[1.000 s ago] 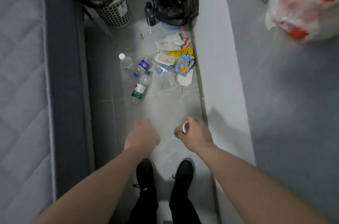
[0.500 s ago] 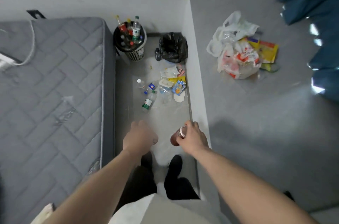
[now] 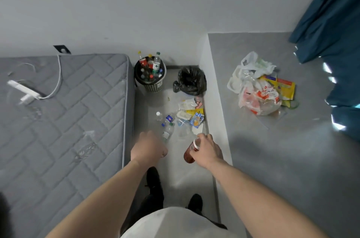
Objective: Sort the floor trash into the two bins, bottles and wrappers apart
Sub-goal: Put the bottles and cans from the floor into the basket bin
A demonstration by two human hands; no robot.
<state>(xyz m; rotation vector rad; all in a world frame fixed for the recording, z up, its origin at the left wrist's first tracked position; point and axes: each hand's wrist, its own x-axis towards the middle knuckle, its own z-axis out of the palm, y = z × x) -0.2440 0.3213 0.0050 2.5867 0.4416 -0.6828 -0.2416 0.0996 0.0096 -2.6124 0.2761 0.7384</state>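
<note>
Well, the grey quilted mattress [image 3: 58,121] fills the nine o'clock side, with one white power strip [image 3: 24,89] and its cord lying on top, and a raised grey platform [image 3: 272,150] takes the three o'clock side below a teal curtain [image 3: 331,13]. On that platform, at about two o'clock, sits a heap of plastic bags [image 3: 257,89]; red print shows on one and a yellow packet pokes out, though none of the writing can be read. Two bins stand against the wall at twelve o'clock: a white mesh basket [image 3: 153,86] crammed with bottles, too many and too jumbled to count surely, and just to its right a bin lined with a black bag [image 3: 191,80]. Between the bins and the hands lies the floor trash: roughly four clear plastic bottles [image 3: 167,132], one with a blue label and one with a green and white label, both illegible, and beside them a cluster of wrappers [image 3: 191,113] in white, yellow and blue. The right hand [image 3: 207,148] curls round a reddish-brown bottle [image 3: 190,152] by its neck, holding it over the floor near centre. The left hand [image 3: 149,147] is curled into a fist with nothing in it
</note>
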